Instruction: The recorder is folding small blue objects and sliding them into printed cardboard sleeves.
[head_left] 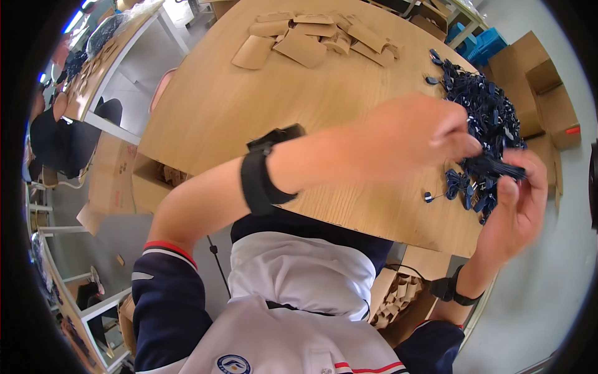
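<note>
My right hand pinches a folded bundle of dark navy cable between thumb and fingers, above the right side of the table. My left hand reaches across from the left, its fingers curled closed at the bundle's other end. Motion blurs this hand a little, and its fingertips are partly hidden. Behind and beneath both hands lies a large heap of similar dark cables with small plugs. A few loose coiled cables lie at the heap's near edge.
Flat brown cardboard pieces are strewn over the far part of the wooden table. An open carton stands at the table's left. Another box of folded cardboard pieces sits low in front. Cartons and blue bins stand beyond the right edge.
</note>
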Available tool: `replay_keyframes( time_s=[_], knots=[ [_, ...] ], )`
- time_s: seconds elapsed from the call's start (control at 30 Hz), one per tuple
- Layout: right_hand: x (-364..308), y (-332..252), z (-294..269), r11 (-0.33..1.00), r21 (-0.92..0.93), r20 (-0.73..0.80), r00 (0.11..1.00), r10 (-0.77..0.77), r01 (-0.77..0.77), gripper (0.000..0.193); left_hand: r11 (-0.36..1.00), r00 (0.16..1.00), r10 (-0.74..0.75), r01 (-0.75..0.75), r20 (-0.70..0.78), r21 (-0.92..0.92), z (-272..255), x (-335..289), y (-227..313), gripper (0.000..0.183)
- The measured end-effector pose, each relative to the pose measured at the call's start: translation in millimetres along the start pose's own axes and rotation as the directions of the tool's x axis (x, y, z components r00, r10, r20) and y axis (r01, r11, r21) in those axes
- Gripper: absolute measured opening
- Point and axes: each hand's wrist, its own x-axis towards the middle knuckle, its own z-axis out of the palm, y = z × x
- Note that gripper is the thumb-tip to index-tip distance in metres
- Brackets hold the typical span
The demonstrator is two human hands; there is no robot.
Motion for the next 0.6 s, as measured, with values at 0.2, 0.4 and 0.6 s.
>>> replay_keyframes(
  time_s=[0.2, 0.4, 0.6],
  knots=[
    [11, -2, 17, 0.972, 0.236, 0.137, 0.990, -0.035, 0.002, 0.019, 0.952, 0.956, -0.291, 0.286, 0.038, 0.108, -78, -20, -50, 0.042],
    [35, -7, 10, 0.944, -0.150, 0.202, 0.944, -0.261, 0.293, 0.023, 0.426, 0.984, -0.173, 0.029, 0.050, 0.904, -161, -54, -113, 0.042],
    [43, -20, 4, 0.892, -0.287, 0.076, 0.937, -0.342, 0.349, 0.023, 0.353, 0.940, -0.327, 0.214, -0.094, 0.911, -162, -56, -86, 0.034]
  ],
)
